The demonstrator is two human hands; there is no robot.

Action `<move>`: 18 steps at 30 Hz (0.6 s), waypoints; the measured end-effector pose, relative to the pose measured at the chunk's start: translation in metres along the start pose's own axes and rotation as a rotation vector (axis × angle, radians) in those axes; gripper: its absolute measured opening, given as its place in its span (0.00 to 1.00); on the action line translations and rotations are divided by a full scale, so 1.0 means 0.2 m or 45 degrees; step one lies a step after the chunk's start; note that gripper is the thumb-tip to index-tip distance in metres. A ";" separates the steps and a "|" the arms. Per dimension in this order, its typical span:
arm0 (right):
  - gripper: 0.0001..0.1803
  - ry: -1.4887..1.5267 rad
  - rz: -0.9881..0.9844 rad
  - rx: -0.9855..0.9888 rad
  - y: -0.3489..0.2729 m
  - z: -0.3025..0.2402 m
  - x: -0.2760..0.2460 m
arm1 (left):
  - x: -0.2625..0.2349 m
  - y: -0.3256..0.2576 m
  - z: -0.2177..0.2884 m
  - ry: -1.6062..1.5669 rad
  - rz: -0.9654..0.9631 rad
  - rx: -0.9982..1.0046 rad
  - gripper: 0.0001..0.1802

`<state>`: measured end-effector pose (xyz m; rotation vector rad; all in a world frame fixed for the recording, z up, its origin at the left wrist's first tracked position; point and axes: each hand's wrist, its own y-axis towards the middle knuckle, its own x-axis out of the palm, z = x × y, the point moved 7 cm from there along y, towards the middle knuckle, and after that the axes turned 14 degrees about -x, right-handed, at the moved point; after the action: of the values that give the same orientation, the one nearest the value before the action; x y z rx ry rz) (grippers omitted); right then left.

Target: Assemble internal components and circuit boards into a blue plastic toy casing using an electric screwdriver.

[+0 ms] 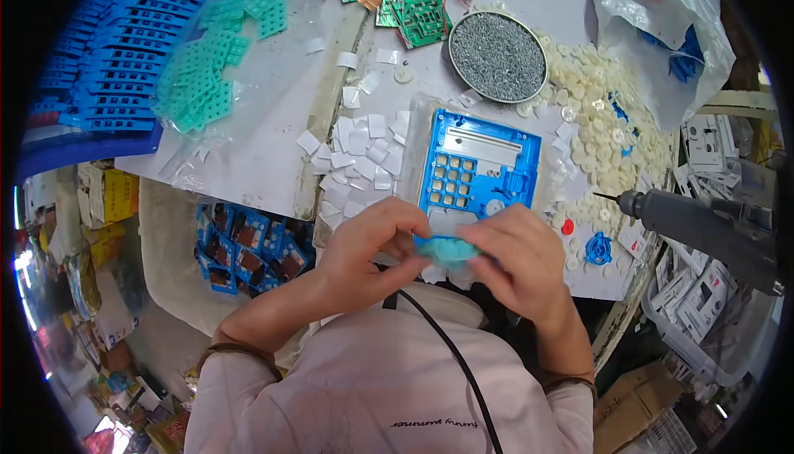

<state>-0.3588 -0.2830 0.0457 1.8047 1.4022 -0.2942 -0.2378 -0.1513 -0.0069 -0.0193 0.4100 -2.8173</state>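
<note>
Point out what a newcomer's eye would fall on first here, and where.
Likely first is the bright blue plastic case at the middle of the table, just beyond the left hand and right hand, which hold a blurred mint-green piece. Next might come the round dish heaped with small silvery metal bits behind it, and the stacked blue parts at the upper left.

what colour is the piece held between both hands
The held piece is mint green, though blurred; it shows best in the head view.
</note>
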 end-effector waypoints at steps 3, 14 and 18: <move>0.14 0.024 -0.125 0.262 -0.02 0.11 -0.02 | -0.06 -0.01 0.02 0.187 0.146 0.020 0.21; 0.09 -0.316 -0.218 0.152 0.17 0.33 0.04 | -0.05 0.12 0.06 0.791 0.323 0.532 0.17; 0.08 -0.327 -0.254 0.167 0.18 0.34 0.04 | -0.02 0.13 0.04 0.918 0.276 0.545 0.19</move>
<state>-0.3037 -0.3282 0.0135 1.6625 1.4055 -0.7112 -0.2264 -0.1758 -0.0064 1.0732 -0.0615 -2.5466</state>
